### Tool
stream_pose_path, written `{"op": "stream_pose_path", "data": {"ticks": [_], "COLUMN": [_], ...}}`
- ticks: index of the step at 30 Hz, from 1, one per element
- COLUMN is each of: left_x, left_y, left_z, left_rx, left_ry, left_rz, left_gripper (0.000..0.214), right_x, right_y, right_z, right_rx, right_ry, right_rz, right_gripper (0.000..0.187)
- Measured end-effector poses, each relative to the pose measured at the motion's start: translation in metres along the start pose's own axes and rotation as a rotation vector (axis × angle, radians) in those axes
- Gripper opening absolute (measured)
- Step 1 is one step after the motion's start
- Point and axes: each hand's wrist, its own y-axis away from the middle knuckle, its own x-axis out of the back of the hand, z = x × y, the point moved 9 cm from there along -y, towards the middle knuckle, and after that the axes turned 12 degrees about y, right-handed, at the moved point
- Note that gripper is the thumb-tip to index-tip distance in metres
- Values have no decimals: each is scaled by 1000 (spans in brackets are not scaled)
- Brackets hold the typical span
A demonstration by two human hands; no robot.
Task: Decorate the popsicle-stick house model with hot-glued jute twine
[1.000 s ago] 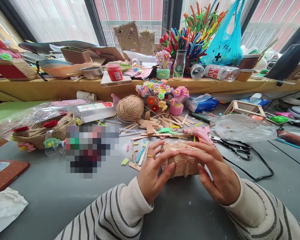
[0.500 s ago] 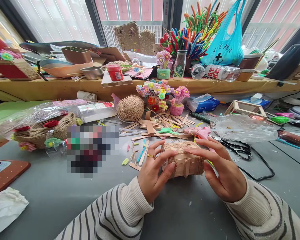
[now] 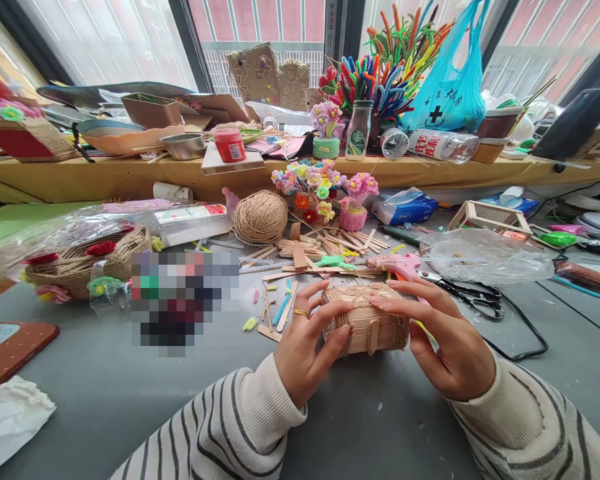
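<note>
A small wooden chest point(image 3: 365, 327) built of craft sticks, with jute twine bound round its ends, sits on the grey table. A short rounded stick is fixed upright on its front like a latch. My left hand point(image 3: 313, 337) grips the chest's left end, thumb at the front and fingers over the top. From the right, my right hand point(image 3: 443, 333) holds the other end, its fingertips resting on the twine-covered top and its thumb by the right side. Behind the chest lies a pink hot glue gun point(image 3: 397, 263), partly hidden by the right fingers.
Loose craft sticks point(image 3: 310, 257) and a ball of jute twine point(image 3: 261, 218) lie beyond the chest. Black-handled scissors point(image 3: 480, 298) and a black cable are at the right. A twine basket point(image 3: 87, 263), a blurred patch and a phone point(image 3: 13, 350) are at the left.
</note>
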Motion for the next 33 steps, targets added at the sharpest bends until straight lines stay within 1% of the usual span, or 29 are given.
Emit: {"op": "stream_pose_path", "data": {"ticks": [3,8,11,15,20,26,33], "left_x": [0,1,1,1,1,1,1], "left_y": [1,0,0,-1,-1,0,-1], "left_z": [1,1,0,1,-1,1,0], "left_rx": [-3,-1,6,-4,6,-14,12], "left_ry": [-4,1,-1,-2,1,6,-17], "left_rz": [1,7,3,7,11,16,11], "left_gripper": [25,25,25,25,25,26,26], "right_x": [4,10,12,16,16,23,21], "right_y": [0,-2,-1,1,2,2,0], "right_z": [4,1,3,6,8,9,7], "right_rx": [-60,-53,-70,-88,-106,-123,-102], "right_ry": [6,93,110,130,127,179,188], "right_rz": [50,94,101,146,140,195,178], "right_gripper": [48,46,44,42,39,40,35]}}
